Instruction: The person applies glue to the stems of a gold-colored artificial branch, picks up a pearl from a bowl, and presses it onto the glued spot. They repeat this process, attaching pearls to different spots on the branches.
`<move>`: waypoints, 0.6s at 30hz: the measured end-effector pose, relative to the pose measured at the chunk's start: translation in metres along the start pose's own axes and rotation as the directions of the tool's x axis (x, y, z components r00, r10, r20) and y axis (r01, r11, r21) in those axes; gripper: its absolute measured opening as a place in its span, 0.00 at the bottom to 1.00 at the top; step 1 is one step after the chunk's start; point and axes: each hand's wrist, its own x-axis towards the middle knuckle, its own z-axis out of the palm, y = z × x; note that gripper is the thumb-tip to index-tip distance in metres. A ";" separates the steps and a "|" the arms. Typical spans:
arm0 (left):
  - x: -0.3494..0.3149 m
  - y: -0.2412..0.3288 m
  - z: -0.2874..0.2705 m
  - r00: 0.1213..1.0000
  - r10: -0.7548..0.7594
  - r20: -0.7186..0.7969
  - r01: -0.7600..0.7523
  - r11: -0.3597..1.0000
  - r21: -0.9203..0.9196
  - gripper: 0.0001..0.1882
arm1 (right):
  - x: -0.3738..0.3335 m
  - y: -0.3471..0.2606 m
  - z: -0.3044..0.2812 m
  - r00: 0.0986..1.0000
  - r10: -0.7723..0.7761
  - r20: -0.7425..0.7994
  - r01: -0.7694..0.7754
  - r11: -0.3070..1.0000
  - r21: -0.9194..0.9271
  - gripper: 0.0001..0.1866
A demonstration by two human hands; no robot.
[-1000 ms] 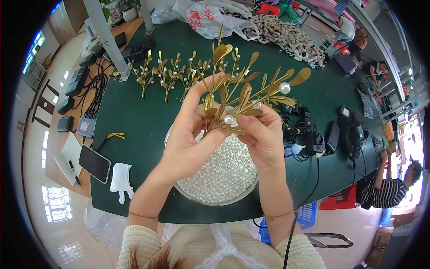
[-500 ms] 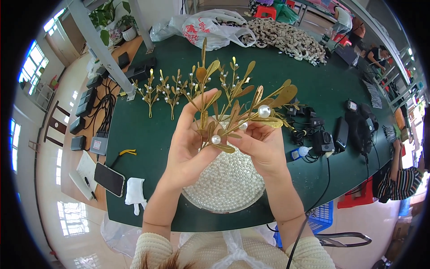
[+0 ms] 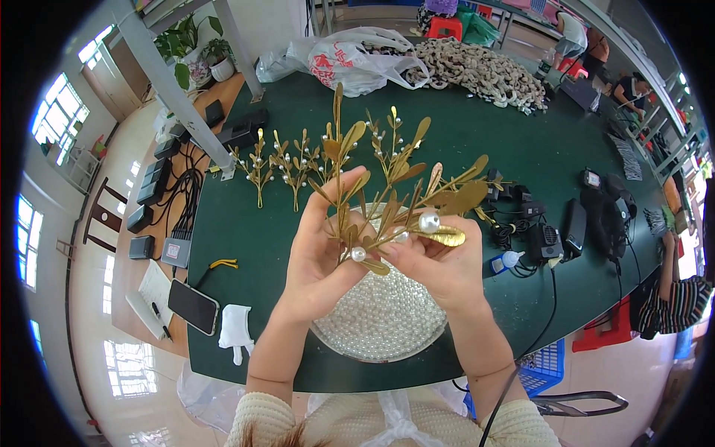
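A gold leafy branch (image 3: 466,197) with a few white pearl beads (image 3: 429,222) on its stems is held up in both hands. My left hand (image 3: 316,268) is closed around its lower left stems, thumb toward the lowest pearl. On the right side, my right hand (image 3: 447,264) pinches a stem near two pearls; its fingertips are partly hidden by leaves. Below the hands lies a round tray (image 3: 383,361) full of loose pearl beads. Smaller gold sprays with pearls (image 3: 258,176) lie beyond on the green table (image 3: 246,253).
A phone (image 3: 194,305), a white cloth-like piece (image 3: 236,328) and yellow-handled pliers or tweezers (image 3: 222,264) lie left. Right are a small blue-and-white bottle (image 3: 506,261), black adapters (image 3: 546,240) and cables. A plastic bag (image 3: 357,63) and a heap of beige pieces (image 3: 484,71) sit at the back.
The branch's right side has tipped down and turned, its large pearl now lower. My right hand has shifted with it, and the whole view has moved slightly.
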 end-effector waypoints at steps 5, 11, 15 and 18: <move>-0.001 -0.001 -0.006 0.994 0.088 0.061 -0.089 0.996 0.027 0.40 | -0.005 -0.001 0.000 1.000 -0.005 0.005 0.006 0.985 -0.171 0.14; 0.001 -0.001 -0.008 0.989 0.109 0.098 -0.114 0.992 0.044 0.39 | -0.009 -0.014 0.002 1.000 -0.009 0.001 0.009 0.941 -0.337 0.13; 0.001 -0.005 -0.009 0.992 0.081 0.092 -0.088 0.993 0.078 0.39 | -0.009 -0.006 0.002 0.996 -0.081 -0.031 0.069 0.955 -0.287 0.13; 0.000 0.001 -0.009 0.991 0.109 0.078 -0.118 0.985 0.127 0.39 | -0.009 -0.003 0.006 0.993 -0.121 -0.005 0.114 0.947 -0.299 0.12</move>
